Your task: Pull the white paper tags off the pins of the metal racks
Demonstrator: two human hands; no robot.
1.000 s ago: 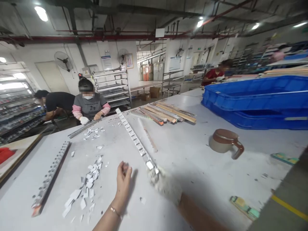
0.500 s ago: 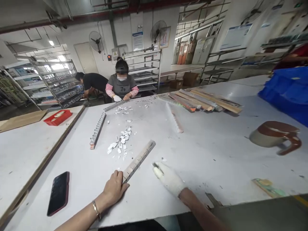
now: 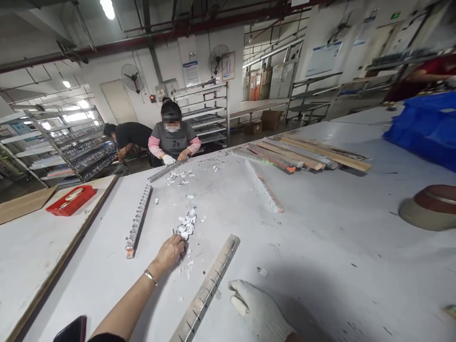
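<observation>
My bare left hand (image 3: 169, 251), with a bracelet at the wrist, reaches to the near end of a pile of small white chips (image 3: 187, 223). Its fingers are bent down together at the chips, and the fingertips are hidden. In a white glove, my right hand (image 3: 254, 304) hovers over or rests on the table, right of a long bar with dark slits (image 3: 210, 287). The gloved fingers are curled closed; whatever may be inside them is hidden. The bar lies slanted between my hands, touched by neither. A single small chip (image 3: 262, 271) lies beyond the glove.
Left of the pile lies a bar with a row of small metal pieces (image 3: 138, 221). Another slit bar (image 3: 265, 190) and stacked strips (image 3: 302, 153) lie farther back. A mug (image 3: 431, 209), phone (image 3: 73, 330), red tray (image 3: 71, 200) and blue crate (image 3: 423, 130) surround the area. A co-worker (image 3: 174, 133) sits opposite.
My left hand has let go of the slit bar and moved forward to the white chips. The dark bit seen at my right fingertips no longer shows. The view has shifted.
</observation>
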